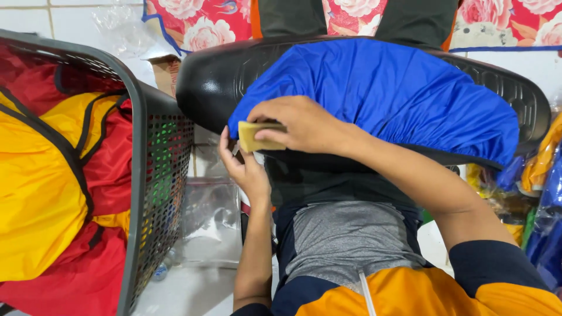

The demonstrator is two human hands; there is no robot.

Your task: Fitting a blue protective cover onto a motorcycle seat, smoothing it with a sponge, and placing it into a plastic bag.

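Both hands are seen at the near left end of a black motorcycle seat [211, 82], which lies across the person's lap. The right hand [298, 124] is laid palm down over a tan rectangular block [253, 136], the fingers curled over its top and the thumb tucked along its near side, so that the block is gripped and pressed against the left edge of a blue fabric cover [386, 93]. The right forearm is stretched from the lower right corner of the view diagonally up to the seat, with the wrist nearly straight. The left hand [243, 167] is held below the seat's near edge, palm turned up and fingers raised towards the block's left end; the fingertips are placed just beside the block and the seat rim, but whether anything is pinched there cannot be told. The left forearm is raised almost upright from the bottom edge of the view. The blue cover is stretched over the middle and right part of the seat, its gathered hem drawn along the near edge. A grey perforated basket [140, 175] filled with yellow and red fabric [52, 175] is stood just left of the seat.
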